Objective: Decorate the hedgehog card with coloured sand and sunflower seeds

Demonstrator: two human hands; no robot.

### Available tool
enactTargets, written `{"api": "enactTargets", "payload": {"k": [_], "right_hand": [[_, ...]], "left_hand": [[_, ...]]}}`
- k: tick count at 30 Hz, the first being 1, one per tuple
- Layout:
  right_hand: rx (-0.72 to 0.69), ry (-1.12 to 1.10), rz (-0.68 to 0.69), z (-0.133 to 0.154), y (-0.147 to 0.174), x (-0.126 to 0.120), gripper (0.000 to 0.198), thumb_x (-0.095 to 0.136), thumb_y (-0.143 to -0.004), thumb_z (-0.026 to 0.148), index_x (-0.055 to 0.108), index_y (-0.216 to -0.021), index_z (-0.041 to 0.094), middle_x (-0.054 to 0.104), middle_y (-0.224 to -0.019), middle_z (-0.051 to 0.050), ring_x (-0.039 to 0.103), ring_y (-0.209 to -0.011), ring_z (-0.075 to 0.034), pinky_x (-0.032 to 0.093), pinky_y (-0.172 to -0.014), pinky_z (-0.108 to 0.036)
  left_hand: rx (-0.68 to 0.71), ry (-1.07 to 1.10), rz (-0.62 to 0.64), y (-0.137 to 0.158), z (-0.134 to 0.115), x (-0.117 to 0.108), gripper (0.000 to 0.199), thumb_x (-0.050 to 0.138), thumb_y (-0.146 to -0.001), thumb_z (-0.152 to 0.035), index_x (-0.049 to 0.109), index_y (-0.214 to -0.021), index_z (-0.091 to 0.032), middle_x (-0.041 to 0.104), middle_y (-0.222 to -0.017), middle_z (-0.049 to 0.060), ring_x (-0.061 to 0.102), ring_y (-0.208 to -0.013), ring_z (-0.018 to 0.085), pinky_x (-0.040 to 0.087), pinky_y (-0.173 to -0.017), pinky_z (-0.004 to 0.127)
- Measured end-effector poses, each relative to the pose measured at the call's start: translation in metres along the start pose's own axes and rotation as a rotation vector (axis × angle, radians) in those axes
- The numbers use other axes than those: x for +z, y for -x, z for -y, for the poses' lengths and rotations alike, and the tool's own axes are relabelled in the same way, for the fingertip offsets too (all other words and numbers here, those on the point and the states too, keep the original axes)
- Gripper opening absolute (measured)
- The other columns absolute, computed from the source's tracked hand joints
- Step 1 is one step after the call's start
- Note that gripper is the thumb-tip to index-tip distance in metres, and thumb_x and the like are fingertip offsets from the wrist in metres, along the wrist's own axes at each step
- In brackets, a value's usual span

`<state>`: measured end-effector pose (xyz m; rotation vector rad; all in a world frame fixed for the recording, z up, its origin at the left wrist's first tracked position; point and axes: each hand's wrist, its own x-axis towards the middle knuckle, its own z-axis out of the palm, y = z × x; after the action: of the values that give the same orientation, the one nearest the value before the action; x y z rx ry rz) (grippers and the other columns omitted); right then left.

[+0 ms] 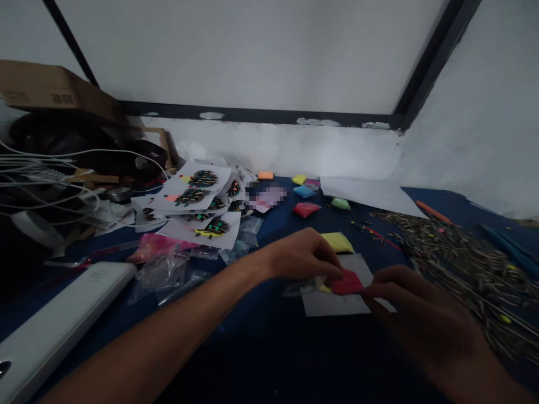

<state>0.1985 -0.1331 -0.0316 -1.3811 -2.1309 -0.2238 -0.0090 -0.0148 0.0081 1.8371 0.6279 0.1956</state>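
Pinching a flat, rounded red lump of soft-looking material (348,283) in the left hand (305,255), with thumb and fingers drawn close on its left edge. Having the right hand (425,314) at the lump's right edge, with fingertips near together; cannot tell, for the blur, whether gripping or only touching. Holding the lump over a small white paper sheet (330,306), with a small yellow scrap (324,288) and a bit of clear plastic film (309,285) at its left.

Seeing a bright yellow, pillow-shaped packet (338,242) at the sheet's far edge, and farther off a red packet (306,210), a blue packet (304,192) and a pale green packet (341,203) on the dark blue tabletop (273,348). Finding to the right a broad spread of thin, curved, dark-and-pale pieces (471,269). Noting to the far left overlapping white sheets with clusters of striped pieces (197,185), then crumpled pink and clear plastic bags (160,249) nearer, and at near left a long white plastic device (63,331).
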Motion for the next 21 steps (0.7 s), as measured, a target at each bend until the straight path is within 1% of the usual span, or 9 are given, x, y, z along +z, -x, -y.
{"api": "enactTargets", "payload": {"k": [2, 5, 7, 12, 16, 21], "right_hand": [[-0.059, 0.068, 0.006, -0.001, 0.003, 0.002, 0.018, 0.053, -0.094, 0.021, 0.068, -0.086, 0.027, 0.065, -0.083, -0.003, 0.064, -0.063, -0.015, 0.047, -0.052, -0.025], [-0.163, 0.172, 0.022, -0.001, 0.006, 0.006, 0.022, 0.049, -0.097, 0.018, 0.065, -0.083, 0.024, 0.064, -0.081, -0.003, 0.061, -0.061, -0.013, 0.042, -0.051, -0.025], [-0.174, 0.19, 0.043, 0.002, 0.006, 0.008, 0.025, 0.046, -0.099, 0.018, 0.064, -0.083, 0.023, 0.064, -0.082, -0.004, 0.061, -0.062, -0.013, 0.042, -0.053, -0.026], [-0.168, 0.179, 0.029, 0.01, 0.001, 0.007, 0.027, 0.043, -0.1, 0.02, 0.062, -0.081, 0.023, 0.063, -0.077, -0.002, 0.059, -0.058, -0.012, 0.04, -0.052, -0.026], [-0.195, 0.176, 0.058, 0.013, -0.003, 0.007, 0.026, 0.043, -0.099, 0.019, 0.062, -0.081, 0.023, 0.064, -0.076, -0.002, 0.061, -0.059, -0.013, 0.042, -0.052, -0.025], [-0.239, 0.218, 0.049, 0.012, -0.005, 0.011, 0.027, 0.04, -0.099, 0.018, 0.061, -0.082, 0.022, 0.061, -0.07, -0.001, 0.057, -0.054, -0.013, 0.038, -0.048, -0.026]], "left_hand": [[-0.06, -0.181, -0.103, 0.001, 0.003, -0.009, 0.019, 0.064, -0.081, -0.021, 0.075, -0.088, -0.008, 0.072, -0.074, 0.004, 0.057, -0.064, 0.01, 0.041, -0.059, 0.02], [-0.132, -0.316, -0.094, 0.002, 0.008, -0.018, 0.015, 0.062, -0.08, -0.018, 0.074, -0.083, -0.009, 0.071, -0.071, 0.004, 0.056, -0.061, 0.01, 0.037, -0.054, 0.019], [-0.163, -0.356, -0.062, 0.001, 0.011, -0.019, 0.015, 0.061, -0.079, -0.017, 0.073, -0.081, -0.01, 0.071, -0.072, 0.004, 0.058, -0.062, 0.011, 0.038, -0.054, 0.019], [-0.211, -0.405, -0.037, 0.0, 0.012, -0.016, 0.016, 0.059, -0.078, -0.016, 0.074, -0.083, -0.011, 0.071, -0.075, 0.004, 0.06, -0.065, 0.012, 0.041, -0.055, 0.019], [-0.197, -0.396, -0.04, 0.0, 0.014, -0.016, 0.016, 0.06, -0.078, -0.017, 0.074, -0.083, -0.011, 0.072, -0.076, 0.005, 0.06, -0.066, 0.012, 0.041, -0.055, 0.018], [-0.175, -0.387, -0.06, -0.001, 0.016, -0.018, 0.014, 0.061, -0.076, -0.016, 0.074, -0.077, -0.012, 0.07, -0.073, 0.003, 0.06, -0.064, 0.011, 0.041, -0.055, 0.018]]}}
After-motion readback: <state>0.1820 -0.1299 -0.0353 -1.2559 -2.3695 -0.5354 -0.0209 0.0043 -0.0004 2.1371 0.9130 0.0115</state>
